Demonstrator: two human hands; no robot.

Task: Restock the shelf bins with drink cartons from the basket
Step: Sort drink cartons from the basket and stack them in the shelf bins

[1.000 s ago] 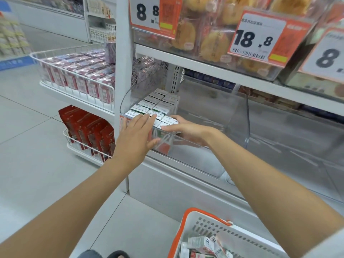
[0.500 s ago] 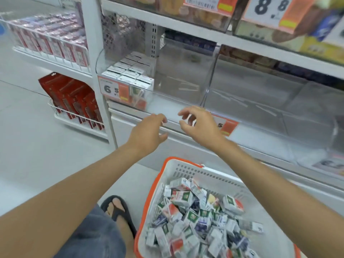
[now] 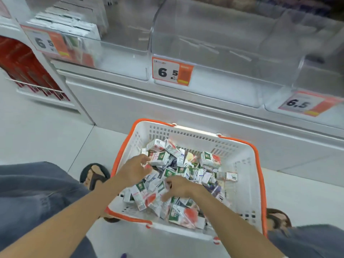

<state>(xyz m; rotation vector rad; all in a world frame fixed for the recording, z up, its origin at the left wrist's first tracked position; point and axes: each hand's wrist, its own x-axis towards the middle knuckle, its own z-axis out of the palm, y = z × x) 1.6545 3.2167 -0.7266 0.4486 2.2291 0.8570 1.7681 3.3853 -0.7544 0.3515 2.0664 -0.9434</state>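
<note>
Shelf bins (image 3: 223, 77) tagged "6.5"; left hand (image 3: 135, 170), right hand (image 3: 179, 187) on basket (image 3: 242, 155) cartons (image 3: 208, 161); grip unclear.

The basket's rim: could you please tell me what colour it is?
The rim is orange, on a white basket; the head view shows it best.

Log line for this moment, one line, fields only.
step: pick from basket | left hand: on carton pile, grip unclear | right hand: on carton pile, grip unclear | left bin: partly stocked
</note>
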